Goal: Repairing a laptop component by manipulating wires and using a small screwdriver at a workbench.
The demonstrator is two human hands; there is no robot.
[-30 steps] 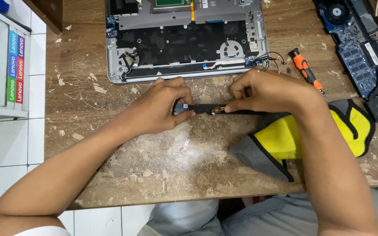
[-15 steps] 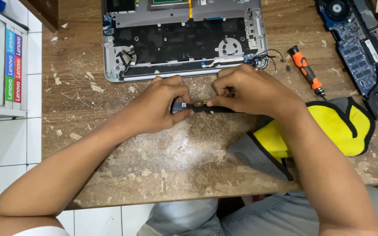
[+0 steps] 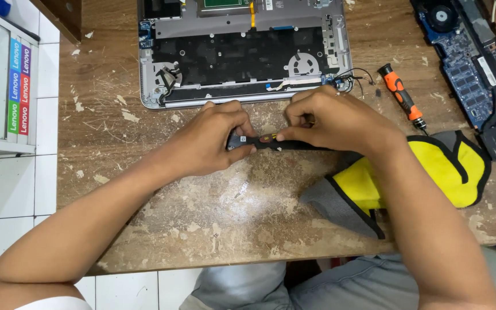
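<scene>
Worn wooden table point(image 3: 213, 229): both hands pinch black strip point(image 3: 271, 140).

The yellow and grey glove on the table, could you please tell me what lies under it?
The yellow and grey glove lies flat on the worn wooden table, under the right forearm. Only the table shows around it; anything beneath is covered.

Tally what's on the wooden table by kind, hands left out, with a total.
Opened laptop base: 1
Circuit board: 1
Orange-handled screwdriver: 1
Yellow and grey cloth: 1
Narrow black strip part, held by left hand and right hand: 1
Total: 5
</scene>
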